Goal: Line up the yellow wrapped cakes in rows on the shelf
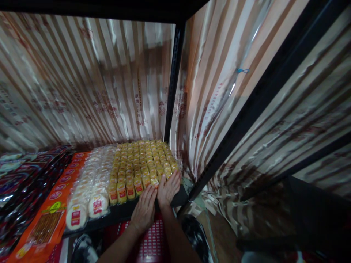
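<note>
Rows of small yellow wrapped packets [134,166] with red labels stand packed together on a dark shelf [120,211]. My left hand [144,207] lies against the front of these packets, fingers stretched out and close together. Beside it, my right hand [168,188] presses flat against the packets at the front right corner, its fingers also extended. Neither hand is wrapped around anything. Left of the yellow packets are two rows of clear-wrapped round white cakes [98,206] with red labels.
An orange snack bag [49,215] and dark glossy packages [24,190] lie further left. A red perforated crate [150,241] is below the shelf. Black metal posts [174,84] frame it, with striped sheeting [109,73] hanging behind.
</note>
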Action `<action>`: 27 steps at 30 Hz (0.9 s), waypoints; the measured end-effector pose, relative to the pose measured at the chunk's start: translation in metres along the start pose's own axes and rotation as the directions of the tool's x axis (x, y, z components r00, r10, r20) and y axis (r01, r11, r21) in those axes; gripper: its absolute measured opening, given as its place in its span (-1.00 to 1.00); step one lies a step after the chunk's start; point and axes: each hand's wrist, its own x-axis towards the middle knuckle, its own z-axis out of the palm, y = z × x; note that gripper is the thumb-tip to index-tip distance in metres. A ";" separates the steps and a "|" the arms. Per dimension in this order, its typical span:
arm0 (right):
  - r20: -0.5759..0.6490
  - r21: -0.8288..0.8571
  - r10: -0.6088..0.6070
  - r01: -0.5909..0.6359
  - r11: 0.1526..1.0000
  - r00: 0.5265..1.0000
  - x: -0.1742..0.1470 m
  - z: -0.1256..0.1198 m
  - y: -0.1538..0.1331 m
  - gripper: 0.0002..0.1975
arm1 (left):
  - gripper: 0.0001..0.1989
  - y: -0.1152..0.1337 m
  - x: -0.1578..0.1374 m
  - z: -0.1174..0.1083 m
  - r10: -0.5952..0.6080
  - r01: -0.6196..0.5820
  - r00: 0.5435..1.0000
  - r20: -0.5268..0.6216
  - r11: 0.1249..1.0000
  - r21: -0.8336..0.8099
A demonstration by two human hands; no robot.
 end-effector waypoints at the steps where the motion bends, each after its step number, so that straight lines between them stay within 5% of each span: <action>1: 0.002 0.001 0.002 -0.002 1.000 1.000 0.000 -0.001 0.000 -0.30 | -0.46 0.000 0.001 -0.002 -0.029 0.029 0.999 -0.016 0.999 -0.014; 6: 0.006 0.026 -0.001 0.001 1.000 1.000 0.001 -0.004 0.001 -0.31 | -0.60 -0.001 0.034 -0.021 -0.155 0.139 0.982 -0.106 0.979 -0.146; 11: 0.005 0.034 -0.065 0.065 0.997 0.998 0.000 -0.002 0.007 -0.33 | -0.59 -0.007 0.117 -0.028 -0.108 0.123 0.991 0.083 0.973 -0.198; 17: -0.036 0.044 -0.078 0.080 0.996 0.996 0.000 0.002 0.011 -0.36 | -0.54 -0.012 0.194 0.006 -0.052 0.110 0.943 0.328 0.981 -0.161; 22: -0.066 0.063 -0.044 0.048 0.997 0.997 0.002 0.001 0.010 -0.32 | -0.58 -0.017 0.206 0.027 0.034 0.036 0.869 0.493 0.991 -0.133; 27: -0.082 0.075 -0.064 0.070 0.995 0.995 0.001 0.003 0.012 -0.29 | -0.63 -0.027 0.194 0.028 0.030 0.016 0.896 0.444 0.995 -0.100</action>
